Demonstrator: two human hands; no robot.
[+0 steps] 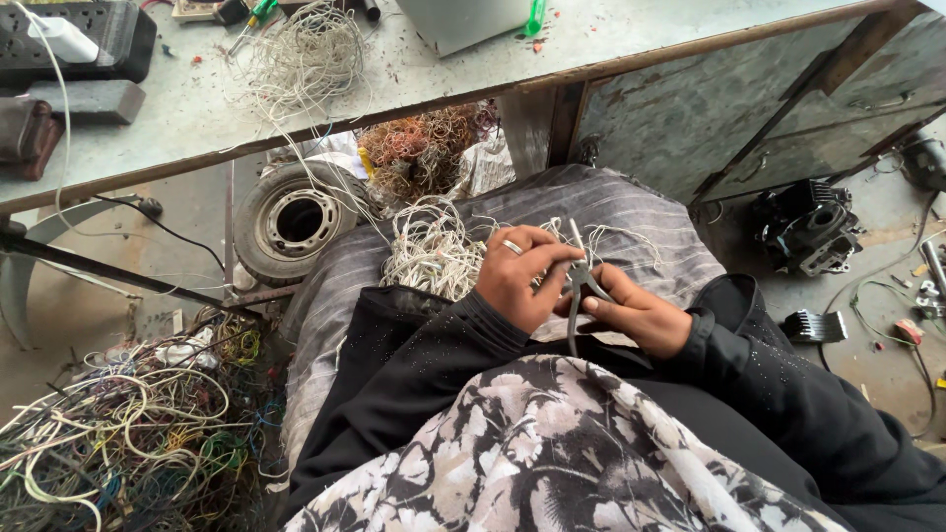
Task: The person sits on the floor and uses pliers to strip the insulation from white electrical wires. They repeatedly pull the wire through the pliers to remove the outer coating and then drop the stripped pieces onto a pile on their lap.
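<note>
The left hand [522,276], with a ring on one finger, is curled over the person's lap, its fingertips pinching thin white wire strands [601,236] against the head of a pair of grey metal pliers [576,286]. The right hand [636,315] sits just beside it, touching it, fingers wrapped around the pliers' handles, thumb pressed on top. The pliers stand roughly upright between the two hands, nose pointing away from the body, handles toward it.

A tangled bundle of thin white wire [434,246] lies on the grey striped cloth [631,197] covering the lap, just left of the left hand; loose strands run from it under the fingers and fan out past the pliers' nose. More strands lead up from the bundle to another loose white wire heap [305,54] on the scuffed grey desk [493,59] ahead.

Under the desk, a small tyre on a metal rim [291,222] lies beside a coil of bare copper wire [424,148]. A heap of mixed coloured cables [128,433] lies on the floor to the left. A dark engine part [808,227] stands on the floor to the right, well apart from the hands.
</note>
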